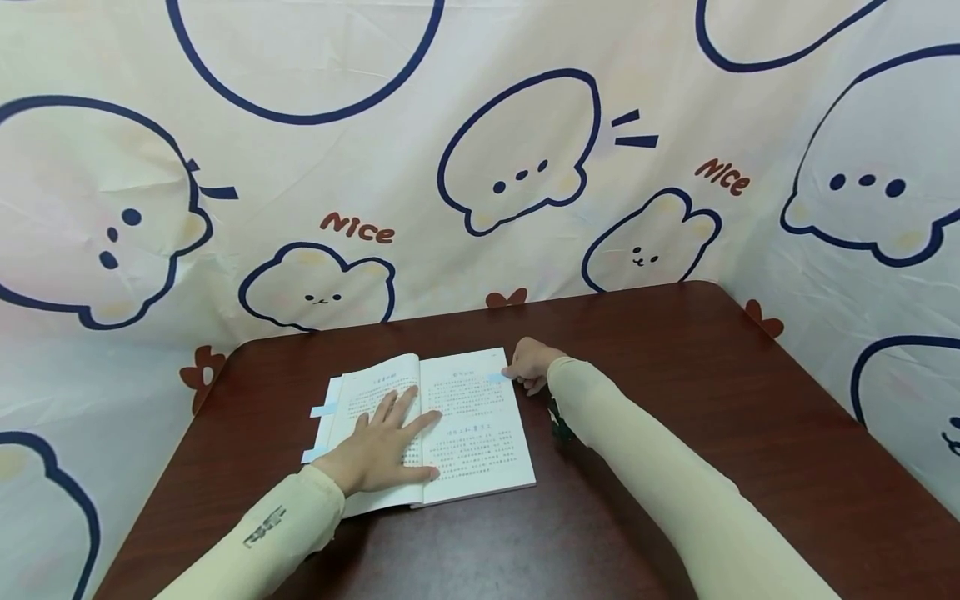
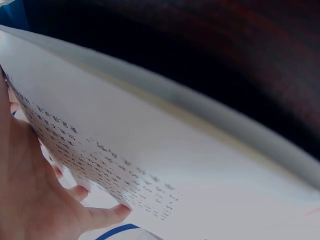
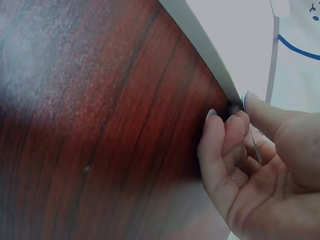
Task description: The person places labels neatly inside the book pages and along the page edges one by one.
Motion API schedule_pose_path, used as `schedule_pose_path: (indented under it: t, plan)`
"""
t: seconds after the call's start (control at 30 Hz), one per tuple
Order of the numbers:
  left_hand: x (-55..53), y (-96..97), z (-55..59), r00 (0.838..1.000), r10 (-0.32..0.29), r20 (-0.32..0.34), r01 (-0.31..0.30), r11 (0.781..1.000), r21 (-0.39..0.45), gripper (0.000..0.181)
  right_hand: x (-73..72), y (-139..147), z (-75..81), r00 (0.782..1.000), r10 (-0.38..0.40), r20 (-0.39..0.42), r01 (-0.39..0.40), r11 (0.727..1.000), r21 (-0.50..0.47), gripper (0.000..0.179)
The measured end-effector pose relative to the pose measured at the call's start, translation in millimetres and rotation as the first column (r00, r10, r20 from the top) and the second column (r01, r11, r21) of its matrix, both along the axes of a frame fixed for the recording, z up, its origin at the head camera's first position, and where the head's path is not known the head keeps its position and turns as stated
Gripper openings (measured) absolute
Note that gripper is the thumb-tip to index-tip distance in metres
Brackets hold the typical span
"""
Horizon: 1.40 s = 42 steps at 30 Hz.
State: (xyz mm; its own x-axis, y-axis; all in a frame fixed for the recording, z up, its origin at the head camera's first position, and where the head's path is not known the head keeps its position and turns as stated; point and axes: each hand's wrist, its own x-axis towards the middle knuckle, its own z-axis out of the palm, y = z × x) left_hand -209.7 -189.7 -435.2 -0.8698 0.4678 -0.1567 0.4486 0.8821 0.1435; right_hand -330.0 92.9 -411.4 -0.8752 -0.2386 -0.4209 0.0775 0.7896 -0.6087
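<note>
An open book (image 1: 472, 442) with printed pages lies on the table. My left hand (image 1: 382, 446) rests on it with fingers spread, pressing the left page and reaching across the middle fold. In the left wrist view its fingers touch the printed page (image 2: 130, 130). At the right page's outer edge, near the top, is a light blue sticky tab (image 1: 497, 377). My right hand (image 1: 534, 364) pinches that tab at the page edge. In the right wrist view the thumb (image 3: 270, 117) lies at the book's edge with the other fingers curled below; the tab is mostly hidden there.
Two more light blue tabs, an upper one (image 1: 324, 410) and a lower one (image 1: 308, 456), stick out from the book's left side. The dark brown wooden table (image 1: 675, 383) extends around the book. A patterned cloth (image 1: 420, 275) hangs behind and beside it.
</note>
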Motion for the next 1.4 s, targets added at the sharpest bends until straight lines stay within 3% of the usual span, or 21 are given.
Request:
schedule_pose_path:
  t: [0.17, 0.33, 0.6, 0.87, 1.13, 1.3, 1.4]
  plan:
    - [1.5, 0.0, -0.2, 1.000, 0.003, 0.004, -0.003, 1.000, 0.000, 0.089, 0.5, -1.9, 0.0, 1.000, 0.003, -0.016, -0.003, 0.999, 0.043, 0.052]
    - [2.2, -0.1, 0.2, 1.000, 0.005, 0.007, -0.005, 1.000, -0.003, 0.089, 3.8, -8.3, -3.9, 0.998, -0.008, -0.070, 0.017, 0.992, 0.123, 0.039]
    - [1.3, -0.3, 0.5, 1.000, 0.009, 0.001, -0.009, 1.000, 0.003, 0.088, 3.2, -14.7, -15.4, 0.990, -0.067, -0.122, 0.085, 0.985, 0.152, 0.044]
    - [0.8, -0.3, 0.0, 1.000, 0.007, 0.002, -0.007, 1.000, 0.000, 0.088, 3.3, -14.4, -10.1, 0.994, -0.042, -0.097, 0.057, 0.986, 0.156, 0.039]
    - [-1.0, 0.5, 1.1, 1.000, 0.000, -0.001, 0.000, 1.000, -0.001, 0.088, 0.9, -13.5, -7.5, 0.997, -0.002, -0.072, 0.016, 0.979, 0.205, 0.054]
    - [-0.6, 0.4, 1.4, 1.000, -0.001, -0.009, 0.001, 1.000, -0.003, 0.088, 1.9, -7.3, -2.5, 0.997, 0.028, -0.075, -0.013, 0.983, 0.185, 0.036]
    - [0.0, 0.5, 0.7, 1.000, -0.004, -0.007, 0.004, 1.000, -0.002, 0.088, 3.3, -3.3, -0.4, 0.998, 0.029, -0.055, -0.021, 0.990, 0.138, 0.036]
